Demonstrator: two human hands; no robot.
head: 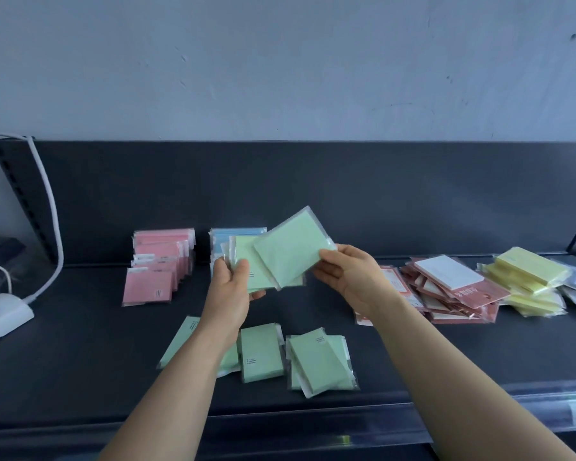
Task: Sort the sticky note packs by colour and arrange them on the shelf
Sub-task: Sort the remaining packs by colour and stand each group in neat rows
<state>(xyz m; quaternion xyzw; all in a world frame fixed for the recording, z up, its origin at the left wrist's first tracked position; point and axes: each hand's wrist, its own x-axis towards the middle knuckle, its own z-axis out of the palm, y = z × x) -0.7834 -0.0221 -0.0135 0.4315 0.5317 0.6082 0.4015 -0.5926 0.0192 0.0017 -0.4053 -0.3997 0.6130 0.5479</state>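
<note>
Forearms reach in over the shelf's (pixel 80 344) front edge, where a clear strip (pixel 479 405) runs along the lip. Just behind that edge, near its middle, loose green packs (pixel 263 357) lie flat in an untidy cluster, some overlapping.

Above them the left grip (pixel 231 287) is wrapped around a green stack (pixel 246 257), thumb across its face. The right grip (pixel 350 277) pinches one corner of a tilted green pack (pixel 291 247), which overlaps the stack's right side.

Against the back panel (pixel 313 188), left of centre, pink packs (pixel 160 261) stand in a stepped row. Blue packs (pixel 236 235) stand just beside them, partly hidden by the held ones. Toward the right edge lies a sprawled heap of red-bordered packs (pixel 446 287), with yellow packs (pixel 529 277) piled just beyond it and touching it.

Bare shelf lies open at the front left corner, and also at the front right between the green cluster and the red heap. At the left edge a white cable (pixel 49 211) drops to a white device (pixel 0 314).

Small dark printed lines mark a corner of several pink and green packs, and pale characters cross a red border. All are too small to read.
</note>
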